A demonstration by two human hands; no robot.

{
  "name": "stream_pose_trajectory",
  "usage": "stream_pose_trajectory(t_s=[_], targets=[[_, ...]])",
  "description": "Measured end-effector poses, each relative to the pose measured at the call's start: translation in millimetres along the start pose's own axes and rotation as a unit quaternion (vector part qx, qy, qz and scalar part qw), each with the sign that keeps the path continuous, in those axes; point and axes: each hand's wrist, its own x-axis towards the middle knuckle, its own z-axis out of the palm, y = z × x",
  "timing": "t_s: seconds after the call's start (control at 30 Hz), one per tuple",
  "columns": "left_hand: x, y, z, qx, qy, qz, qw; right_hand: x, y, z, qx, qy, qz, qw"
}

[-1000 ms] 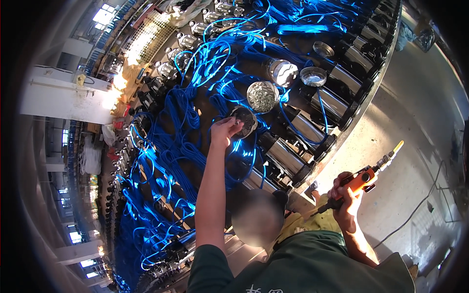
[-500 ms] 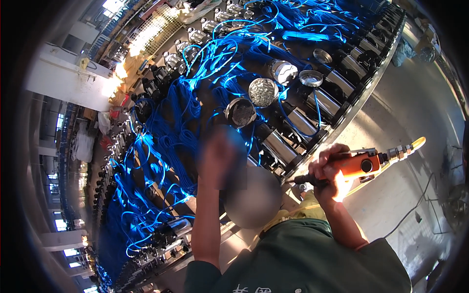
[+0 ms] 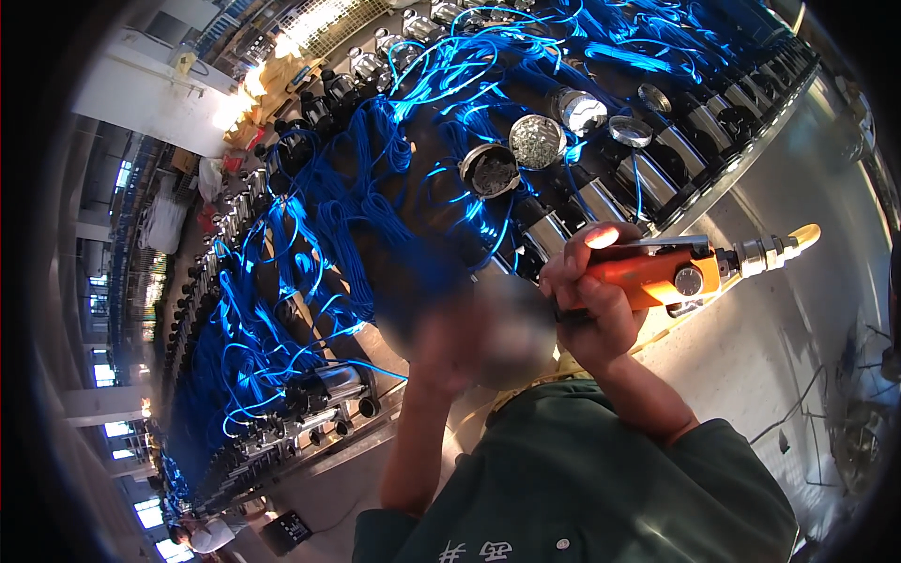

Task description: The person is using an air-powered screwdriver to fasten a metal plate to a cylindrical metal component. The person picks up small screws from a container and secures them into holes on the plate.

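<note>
In front of my body, my right hand (image 3: 596,296) is wrapped round an orange pneumatic screwdriver (image 3: 648,280). A metal fitting and a yellow air hose (image 3: 804,235) lead off its right end. The tool's tip points left, into a blurred patch. My left hand (image 3: 452,349) is inside that patch, just left of the tool, by the near edge of the bench. Its fingers are smeared, so what it touches cannot be made out. Beyond the hands lie shiny metal cylinders with black ends (image 3: 544,233), which look like pump or motor bodies.
Bundles of blue cable (image 3: 347,235) cover much of the bench. Round metal tins stand past my hands, one with dark contents (image 3: 490,171) and one with small metal parts (image 3: 537,141). Rows of cylinders line the bench's right edge. A person (image 3: 206,535) is far off, lower left.
The view has shifted, so the bench sits higher and farther right. My right hand has brought the screwdriver leftward. My left hand has come nearer my body and toward the tool's tip.
</note>
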Motion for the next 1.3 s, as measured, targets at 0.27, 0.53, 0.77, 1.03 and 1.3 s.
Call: stream_pose_trajectory(t_s=[0.27,0.53,0.77,1.03,1.3], targets=[[0.9,-11.1,22.6,0.043,0.022,-0.022,0.999,-4.4,-2.3,-24.9,0.061,0.010,-0.030,0.998],[11.8,-20.6,29.1,0.119,0.046,0.006,0.992,-3.6,-7.1,-45.5,0.068,0.032,0.007,0.997],[16.6,-22.6,26.5,0.111,0.046,-0.011,0.993,2.7,-1.1,-59.6,0.067,0.024,0.008,0.997],[9.1,0.4,41.8,0.409,0.049,0.027,0.911,2.6,7.5,-45.0,0.100,0.048,0.057,0.992],[7.7,-13.6,58.0,0.681,-0.009,-0.028,0.732,-7.0,37.2,-76.6,-0.064,-0.032,0.130,0.989]])
